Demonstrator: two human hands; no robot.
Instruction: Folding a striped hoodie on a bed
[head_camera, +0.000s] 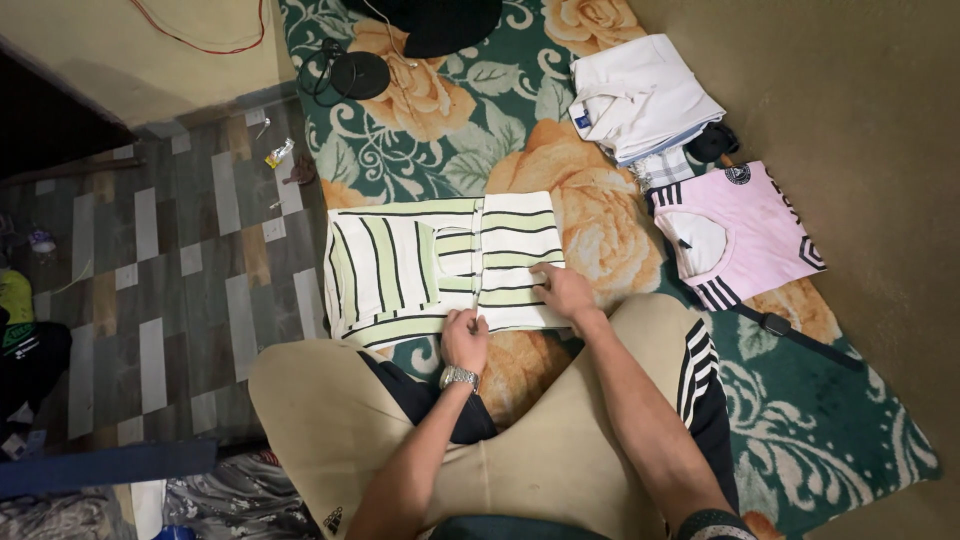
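Spreading beneath both hands is a green floral mat (470, 120) with big orange roses, laid over the floor so clothes stay off the tiles. On it, directly ahead of the hands, lies a cream shirt with pale green and black stripes (440, 265), partly folded into a flat rectangle, its sides turned inward. Farther out to the right of the right hand rests a pink jersey (735, 230) with black stripes, folded face up, and beyond it a folded white garment (640, 95) forms a small stack. The right hand (563, 290) presses flat and open on the shirt's near right panel, apparently pinning the fold. The left hand (465, 338), a metal watch (459, 377) on its wrist, pinches the shirt's near edge between curled fingers.
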